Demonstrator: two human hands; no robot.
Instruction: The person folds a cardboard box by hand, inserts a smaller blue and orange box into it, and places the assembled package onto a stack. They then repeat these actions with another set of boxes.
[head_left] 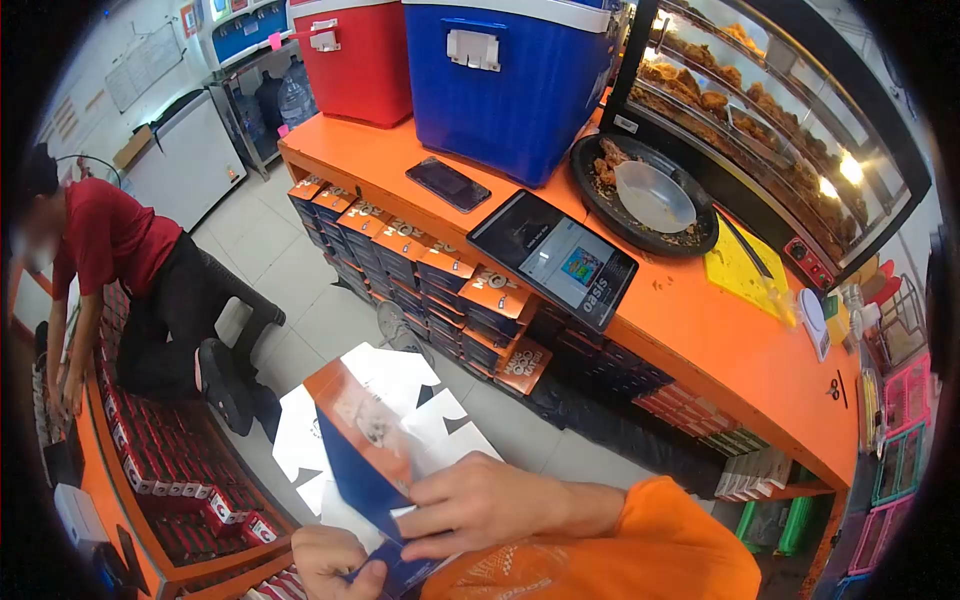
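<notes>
A partly folded cardboard food box (375,440), orange and dark blue outside and white inside, is held close to my body, its flaps spread out. My left hand (335,562) is closed on its blue lower corner, thumb pressed on the panel. From the right, my right hand (490,503) grips the box's side edge between thumb and fingers. Part of the lower end is hidden behind my hands and orange sleeve.
An orange counter (720,330) bears a tablet (555,258), phone (448,184), black tray (655,235), blue cooler (505,90) and red cooler (355,65). Stacked boxes (400,245) fill its shelf. A person in a red shirt (120,235) bends over another counter at left.
</notes>
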